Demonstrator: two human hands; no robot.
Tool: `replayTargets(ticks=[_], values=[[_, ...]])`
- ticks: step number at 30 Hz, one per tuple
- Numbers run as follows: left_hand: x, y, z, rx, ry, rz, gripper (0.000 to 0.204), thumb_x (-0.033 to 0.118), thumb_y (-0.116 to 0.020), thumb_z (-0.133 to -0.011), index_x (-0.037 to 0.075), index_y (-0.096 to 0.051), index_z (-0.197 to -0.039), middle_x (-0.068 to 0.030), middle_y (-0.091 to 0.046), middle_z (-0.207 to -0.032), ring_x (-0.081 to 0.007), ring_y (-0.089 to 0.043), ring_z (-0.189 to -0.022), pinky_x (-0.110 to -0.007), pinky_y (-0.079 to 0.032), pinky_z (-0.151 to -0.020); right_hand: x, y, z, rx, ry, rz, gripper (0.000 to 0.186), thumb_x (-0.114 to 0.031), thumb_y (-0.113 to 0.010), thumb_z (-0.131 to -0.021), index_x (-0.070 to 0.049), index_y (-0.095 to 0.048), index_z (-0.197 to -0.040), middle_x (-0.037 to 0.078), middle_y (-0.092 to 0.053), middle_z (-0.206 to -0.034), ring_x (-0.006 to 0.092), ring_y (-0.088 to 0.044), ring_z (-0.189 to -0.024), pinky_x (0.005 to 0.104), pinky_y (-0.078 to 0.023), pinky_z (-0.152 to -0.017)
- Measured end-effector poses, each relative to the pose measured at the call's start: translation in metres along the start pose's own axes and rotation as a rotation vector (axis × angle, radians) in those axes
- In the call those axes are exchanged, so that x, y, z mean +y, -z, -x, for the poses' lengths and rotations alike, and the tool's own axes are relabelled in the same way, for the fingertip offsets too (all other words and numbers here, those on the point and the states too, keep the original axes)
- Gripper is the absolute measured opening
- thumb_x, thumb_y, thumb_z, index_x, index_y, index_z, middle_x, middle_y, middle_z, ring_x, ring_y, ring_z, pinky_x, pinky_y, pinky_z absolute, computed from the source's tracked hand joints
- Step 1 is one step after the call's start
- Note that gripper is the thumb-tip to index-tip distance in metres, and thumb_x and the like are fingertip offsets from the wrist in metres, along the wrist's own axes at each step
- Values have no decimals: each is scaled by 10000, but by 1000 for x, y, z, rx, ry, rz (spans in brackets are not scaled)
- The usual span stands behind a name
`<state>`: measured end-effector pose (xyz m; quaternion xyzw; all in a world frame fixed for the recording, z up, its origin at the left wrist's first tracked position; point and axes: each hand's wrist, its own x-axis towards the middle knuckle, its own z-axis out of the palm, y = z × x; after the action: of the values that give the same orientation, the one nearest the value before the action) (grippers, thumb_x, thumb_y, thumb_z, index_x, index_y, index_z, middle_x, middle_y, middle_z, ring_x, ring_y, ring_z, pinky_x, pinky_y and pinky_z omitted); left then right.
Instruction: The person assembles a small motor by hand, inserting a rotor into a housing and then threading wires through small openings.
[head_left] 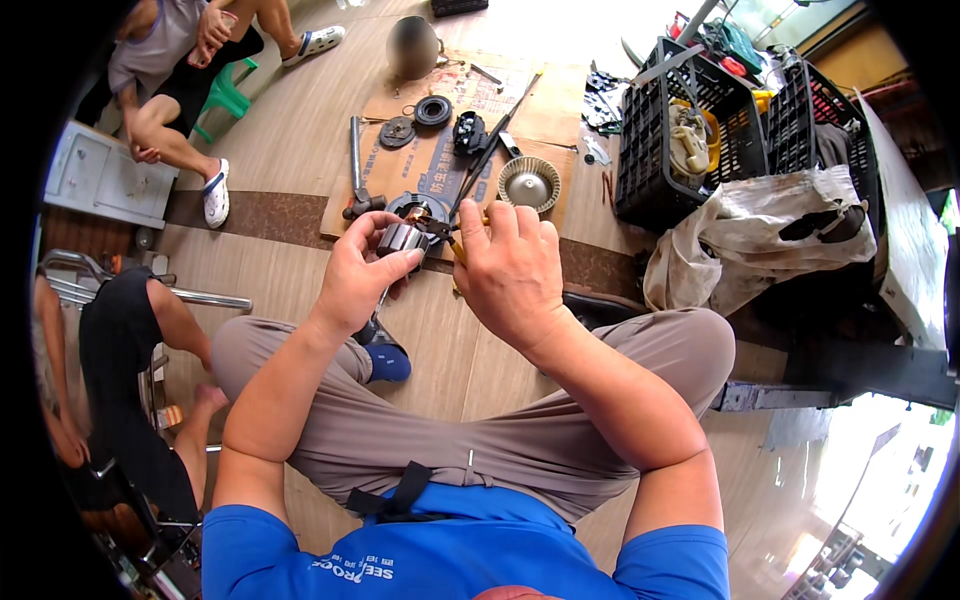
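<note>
My left hand (350, 272) is closed around a motor armature (402, 239), a silver cylinder with copper windings at its far end. In my right hand (513, 268) is a pair of pliers (456, 250) with yellow handles. Their dark jaws are at the copper end of the armature, though whether they grip a wire is too small to tell. Beneath the armature, a round grey part (432, 205) is partly hidden. On the cardboard (405, 85) beyond lie a hammer (357, 170), a finned fan wheel (529, 184), a black ring (433, 110) and a grey disc (397, 132).
Two black plastic crates (645, 150) (800, 130) stand at the right, holding tools and parts. A stained cloth (745, 235) hangs in front of them. At the left, one person (165, 60) sits by a green stool (228, 98), and another person's leg (180, 310) is nearer.
</note>
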<state>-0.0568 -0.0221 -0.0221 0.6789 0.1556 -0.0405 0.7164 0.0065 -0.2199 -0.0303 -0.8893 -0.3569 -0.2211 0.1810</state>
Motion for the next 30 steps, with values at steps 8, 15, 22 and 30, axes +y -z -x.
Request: replayTargets(ticks=[8,15,22,30], values=[[1,-3,2,22,0,-37,394,85,-737,-856,13,-535,-1186,-53,-608,-936,-71,-578,-672,-218,-470,-530,0,0,2,-82,-10,55,491,-228,-716,-760,-37,-639,-1206,84,-578,-987,250,-547,-907,387,-425,-730],[1,-5,3,36,0,-87,410,79,-743,-851,11,-537,-1200,-51,-607,-949,-66,-576,-680,-212,-473,-544,1,3,1,-52,27,54,396,-150,-583,-819,-6,-634,-1185,80,-547,-899,244,-532,-841,373,-388,-674],[3,-5,2,29,3,-99,411,72,-744,-842,6,-545,-1195,-47,-613,-942,-62,-571,-688,-209,-474,-561,2,4,0,-68,19,96,436,-176,-669,-778,-60,-654,-1198,66,-568,-941,232,-544,-857,372,-410,-697],[8,1,1,-15,15,-99,386,59,-733,-837,-1,-563,-1178,-43,-624,-945,-63,-589,-745,-212,-490,-599,5,6,0,-57,40,89,367,-170,-654,-800,-70,-661,-1153,59,-571,-918,228,-551,-827,366,-426,-656]])
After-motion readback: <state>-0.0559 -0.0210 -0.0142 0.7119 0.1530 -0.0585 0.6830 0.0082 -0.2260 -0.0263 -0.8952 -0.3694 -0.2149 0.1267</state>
